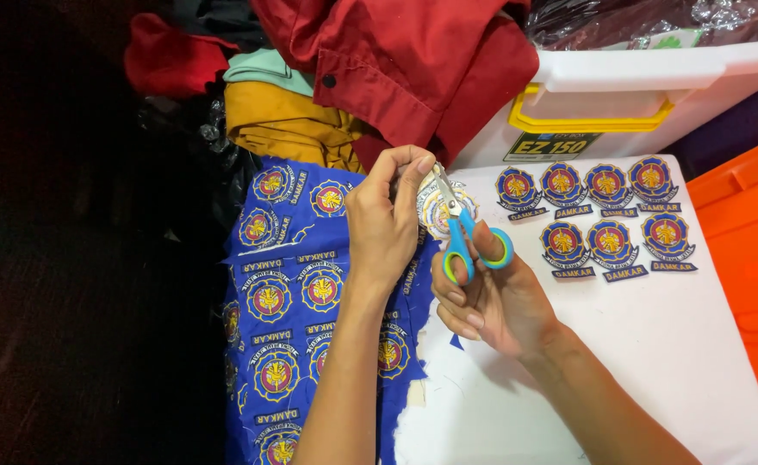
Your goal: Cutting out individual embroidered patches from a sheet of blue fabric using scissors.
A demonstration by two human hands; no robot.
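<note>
A person's two bare hands work over a white table (655,362), seen from above. The left hand (386,226), near the centre of the view, pinches a round embroidered patch (438,209) between thumb and fingers, gripping it at its left edge. The right hand (493,301), just toward 4 o'clock from the left, grasps a pair of small scissors (463,234) with blue handles lined in yellow-green; thumb and a finger pass through the loops. The metal blades point toward 11 o'clock and meet the patch at its edge. Whether the blades are parted or closed cannot be told.

Under the left forearm, from the centre down toward 7 o'clock, lies a blue cloth sheet (286,301) covered with rows of uncut round patches. At 2 o'clock from the hands, seven cut patches (607,226) sit on the table in two rows, each with a small name strip below it. At 12 o'clock lies a heap of red clothing (413,60) over a mustard-yellow garment (280,120). A white plastic box (637,95) with a yellow handle stands at 1 o'clock. An orange bin (754,250) fills the 3 o'clock edge.
</note>
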